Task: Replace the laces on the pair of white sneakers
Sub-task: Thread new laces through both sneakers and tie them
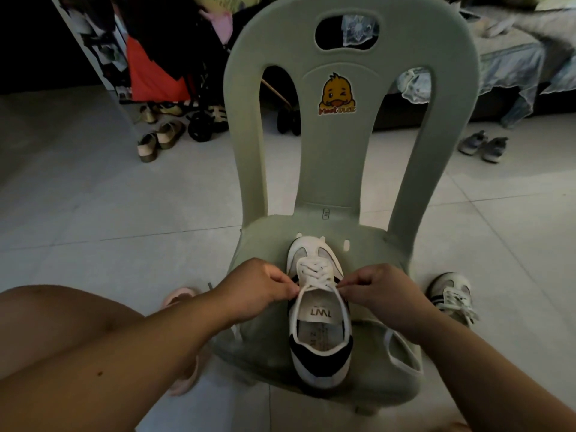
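Observation:
A white sneaker (319, 310) with black heel trim stands on the seat of a pale green plastic chair (349, 169), toe pointing away from me. Its white lace (314, 272) is crossed through the eyelets. My left hand (258, 291) pinches the lace at the top left eyelet. My right hand (380, 294) pinches the lace at the top right eyelet. The second white sneaker (452, 294), laced, stands on the floor to the right of the chair.
A loose white lace (396, 347) lies on the seat's right side. A pink slipper (180, 338) is on the tiled floor at the left. Tan shoes (159, 138), a stroller, grey shoes (483, 146) and a bed stand beyond the chair.

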A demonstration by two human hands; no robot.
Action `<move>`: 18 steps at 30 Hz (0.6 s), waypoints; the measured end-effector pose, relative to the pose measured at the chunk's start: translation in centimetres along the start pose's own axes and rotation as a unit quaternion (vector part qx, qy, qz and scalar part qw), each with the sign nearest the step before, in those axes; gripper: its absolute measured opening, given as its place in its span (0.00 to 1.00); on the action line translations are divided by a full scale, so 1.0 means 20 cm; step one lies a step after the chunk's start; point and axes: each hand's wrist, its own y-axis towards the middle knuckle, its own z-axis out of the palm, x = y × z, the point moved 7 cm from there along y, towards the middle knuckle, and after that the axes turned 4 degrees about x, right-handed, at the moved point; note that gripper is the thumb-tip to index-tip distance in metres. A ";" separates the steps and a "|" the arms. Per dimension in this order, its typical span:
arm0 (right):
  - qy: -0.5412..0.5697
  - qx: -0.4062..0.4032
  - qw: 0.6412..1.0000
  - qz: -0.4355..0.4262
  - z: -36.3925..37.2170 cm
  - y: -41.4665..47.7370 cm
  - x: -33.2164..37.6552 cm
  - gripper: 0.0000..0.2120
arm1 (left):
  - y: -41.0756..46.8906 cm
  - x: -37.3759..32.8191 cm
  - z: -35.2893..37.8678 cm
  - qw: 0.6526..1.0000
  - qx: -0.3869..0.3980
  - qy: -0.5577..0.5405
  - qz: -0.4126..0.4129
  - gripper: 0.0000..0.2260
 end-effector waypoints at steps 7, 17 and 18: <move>0.032 0.028 0.999 -0.008 -0.08 -0.05 0.05 0.06 | -0.06 -0.12 -0.07 0.996 -0.011 0.085 0.033 0.08; 0.329 0.031 0.937 -0.108 -0.31 -0.14 0.34 0.13 | -0.24 -0.53 -0.32 0.985 -0.071 -0.010 0.154 0.10; 0.302 0.006 0.945 -0.125 -0.33 -0.14 0.37 0.11 | -0.24 -0.56 -0.34 0.983 -0.076 -0.019 0.164 0.10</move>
